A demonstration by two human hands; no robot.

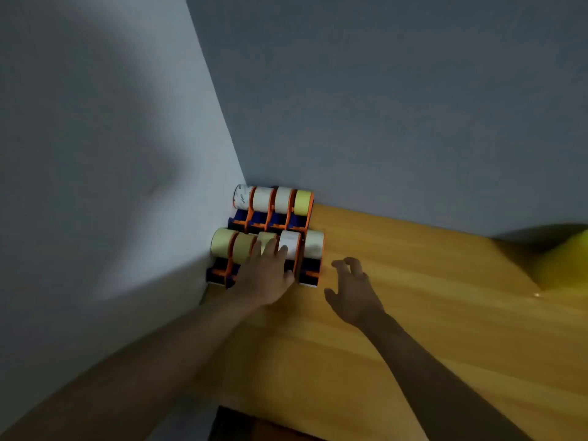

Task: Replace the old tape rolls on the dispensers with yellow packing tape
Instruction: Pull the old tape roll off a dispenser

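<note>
Two rows of orange and blue tape dispensers (276, 222) stand in the corner of a wooden table (413, 313). The back row holds white rolls (263, 198) and one yellow roll (303, 202) at its right end. The front row carries yellow rolls (222, 243) on the left and two white rolls (291, 241) on the right. My left hand (265, 275) lies over the front row, fingers straight, fingertips touching the white roll and the yellow one beside it. My right hand (351, 289) hovers just right of the front row, fingers loosely curled, holding nothing.
Grey walls meet right behind and left of the dispensers. A blurred yellow object (563, 259) lies at the table's right edge. A dark gap (241, 424) shows below the table's near edge.
</note>
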